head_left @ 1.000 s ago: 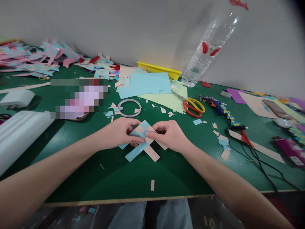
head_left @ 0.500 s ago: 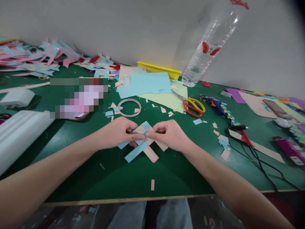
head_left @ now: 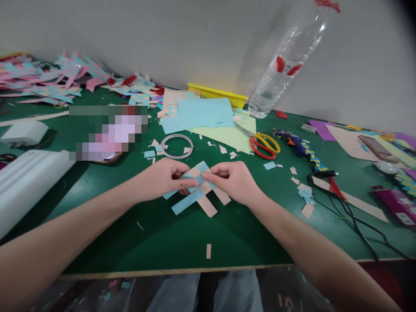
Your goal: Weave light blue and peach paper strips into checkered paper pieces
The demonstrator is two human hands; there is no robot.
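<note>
Between my hands is a woven piece of light blue and pale pink paper strips, held just above the green table. My left hand pinches its left side, thumb on top and fingers partly hidden beneath. My right hand pinches the upper right side, the thumb lying across the front. Loose strip ends fan out toward me below the thumbs, blue to the left and pink to the right. A roll of tape lies just beyond my left hand. Scissors with red and yellow handles rest past my right hand.
Blue paper sheets and a yellow tray are at the back, near a tilted plastic bottle. A blurred-out phone lies left. A blue glue gun and black cables lie right. Paper scraps are scattered about.
The woven paper has turned slightly, its blue strip end rising a little. My right thumb has shifted a little right and up, away from the left thumb. Both hands keep their hold.
</note>
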